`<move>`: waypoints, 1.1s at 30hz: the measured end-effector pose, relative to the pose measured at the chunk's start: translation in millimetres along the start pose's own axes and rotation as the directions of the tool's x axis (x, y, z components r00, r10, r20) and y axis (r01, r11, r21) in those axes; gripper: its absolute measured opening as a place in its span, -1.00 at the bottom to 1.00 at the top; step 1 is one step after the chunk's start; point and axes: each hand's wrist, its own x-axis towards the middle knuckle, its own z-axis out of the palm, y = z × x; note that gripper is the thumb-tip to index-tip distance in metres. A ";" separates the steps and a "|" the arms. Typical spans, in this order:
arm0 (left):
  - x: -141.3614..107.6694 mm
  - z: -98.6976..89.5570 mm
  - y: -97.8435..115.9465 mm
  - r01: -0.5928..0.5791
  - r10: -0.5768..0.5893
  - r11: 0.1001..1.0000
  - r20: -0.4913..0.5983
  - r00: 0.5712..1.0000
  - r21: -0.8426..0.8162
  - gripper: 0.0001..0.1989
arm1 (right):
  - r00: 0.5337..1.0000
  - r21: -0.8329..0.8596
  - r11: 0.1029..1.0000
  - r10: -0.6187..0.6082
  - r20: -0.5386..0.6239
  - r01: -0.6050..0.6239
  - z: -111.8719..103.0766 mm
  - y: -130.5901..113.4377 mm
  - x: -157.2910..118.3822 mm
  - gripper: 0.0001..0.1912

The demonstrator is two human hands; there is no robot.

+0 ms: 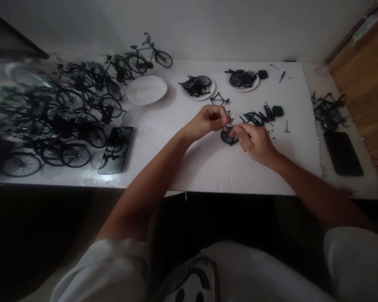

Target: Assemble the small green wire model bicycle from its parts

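My left hand and my right hand are close together over the white board, each with its fingers pinched. Something small and thin is between the fingertips, too small to make out. A small black bicycle wheel shows just below the fingertips, partly covered by my hands. Behind them lies a small dark bicycle frame. To the right of my hands are more dark bicycle parts and a dark green block.
Many model bicycles crowd the left side, beside a phone. An empty white plate stands near two plates of black parts. On the right are another phone and green parts.
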 end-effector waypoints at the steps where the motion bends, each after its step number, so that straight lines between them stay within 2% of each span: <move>1: 0.1 -0.2 -0.3 -0.006 0.006 1.000 0.003 1.000 0.008 -0.38 | 1.000 0.019 1.000 0.018 0.009 -0.019 0.4 0.4 -0.3 -0.38; 8: 2.4 3.1 -4.2 -0.151 0.152 0.988 -0.010 0.988 0.036 -0.45 | 0.992 0.221 0.967 0.121 0.026 -0.124 3.9 2.6 1.3 -0.40; 12: 3.4 4.8 -6.7 -0.161 0.164 0.985 -0.040 0.986 0.054 -0.46 | 0.979 0.332 0.921 0.190 0.068 -0.202 3.9 -0.4 4.4 -0.38; 16: 4.0 6.2 -8.2 -0.157 0.162 0.985 -0.064 0.985 0.078 -0.46 | 0.947 0.468 0.824 0.273 0.168 -0.321 1.4 2.2 8.4 -0.38; 20: 4.6 7.8 -9.1 -0.171 0.176 0.982 -0.053 0.983 0.077 -0.42 | 0.884 0.577 0.671 0.321 0.340 -0.466 -3.9 11.0 13.4 -0.44; 22: 5.0 7.6 -9.0 -0.177 0.181 0.982 -0.047 0.982 0.072 -0.41 | 0.860 0.603 0.616 0.324 0.394 -0.507 -5.9 14.5 15.3 -0.48; 24: 5.1 6.7 -7.6 -0.170 0.173 0.983 -0.045 0.984 0.068 -0.40 | 0.856 0.617 0.595 0.318 0.408 -0.515 -6.5 15.3 16.1 -0.49; 27: 3.7 5.7 -2.3 -0.138 0.142 0.988 -0.048 0.989 0.069 -0.40 | 0.876 0.607 0.634 0.304 0.373 -0.479 -4.9 11.0 15.5 -0.44; 33: -1.5 8.9 8.7 -0.087 0.092 0.994 -0.081 0.992 0.058 -0.48 | 0.957 0.484 0.825 0.244 0.158 -0.291 -0.9 0.0 10.5 -0.39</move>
